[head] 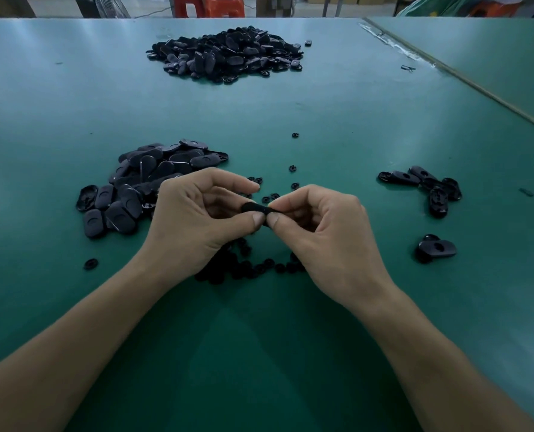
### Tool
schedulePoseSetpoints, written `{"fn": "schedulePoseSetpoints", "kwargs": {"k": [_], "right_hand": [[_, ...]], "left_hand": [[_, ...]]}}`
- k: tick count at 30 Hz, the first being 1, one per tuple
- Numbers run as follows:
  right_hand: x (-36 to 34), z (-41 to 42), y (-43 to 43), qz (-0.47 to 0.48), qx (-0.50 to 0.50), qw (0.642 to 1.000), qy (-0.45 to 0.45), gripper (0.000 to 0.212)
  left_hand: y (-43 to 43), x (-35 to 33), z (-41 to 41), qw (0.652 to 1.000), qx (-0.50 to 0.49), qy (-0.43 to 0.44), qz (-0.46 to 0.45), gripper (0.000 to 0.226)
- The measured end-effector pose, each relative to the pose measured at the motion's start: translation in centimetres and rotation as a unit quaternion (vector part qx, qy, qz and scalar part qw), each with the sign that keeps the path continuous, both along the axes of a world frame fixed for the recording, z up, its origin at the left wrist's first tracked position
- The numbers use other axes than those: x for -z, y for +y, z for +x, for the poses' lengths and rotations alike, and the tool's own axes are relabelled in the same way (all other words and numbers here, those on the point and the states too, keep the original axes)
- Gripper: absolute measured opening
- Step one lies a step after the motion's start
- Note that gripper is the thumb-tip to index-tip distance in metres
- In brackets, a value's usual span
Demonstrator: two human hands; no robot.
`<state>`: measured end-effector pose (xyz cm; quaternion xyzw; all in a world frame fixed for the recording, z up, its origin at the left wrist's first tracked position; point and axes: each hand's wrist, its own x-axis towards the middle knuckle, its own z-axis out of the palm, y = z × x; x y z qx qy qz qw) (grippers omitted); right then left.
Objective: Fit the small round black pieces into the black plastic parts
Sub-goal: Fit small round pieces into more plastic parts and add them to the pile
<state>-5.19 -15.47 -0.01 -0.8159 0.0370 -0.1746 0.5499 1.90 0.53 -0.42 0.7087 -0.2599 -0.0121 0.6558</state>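
Left hand [194, 219] and right hand [322, 222] pinch one black plastic part [252, 208] with their fingers [244, 221]. A small group [415, 179] looks done; the near pile [141, 182] and far pile [225, 53] likely remain.

An oval black plastic part [254, 209] held above scattered small round black pieces [244, 269]; pile of parts [141, 179] at left.

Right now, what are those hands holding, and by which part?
One black plastic part, pinched between thumb and fingers of both hands: the left hand grips its left end, the right hand its right end.
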Motion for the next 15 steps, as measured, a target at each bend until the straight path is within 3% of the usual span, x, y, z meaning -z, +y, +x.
{"fn": "schedulePoseSetpoints", "kwargs": {"k": [4, 7, 15], "right_hand": [[-0.1, -0.2, 0.0, -0.026, 0.018, 0.999, -0.018, 0.013], [-0.1, -0.2, -0.2, -0.076, 0.056, 0.995, -0.035, 0.020], [0.0, 0.0, -1.6, -0.120, 0.129, 0.984, -0.021, 0.013]], "left_hand": [[-0.1, 0.2, 0.0, 0.999, -0.034, -0.026, -0.014, 0.024], [0.3, 0.3, 0.5, 0.989, -0.131, -0.075, -0.004, 0.027], [2.7, 0.3, 2.9, 0.919, -0.293, -0.191, 0.182, 0.016]]}}
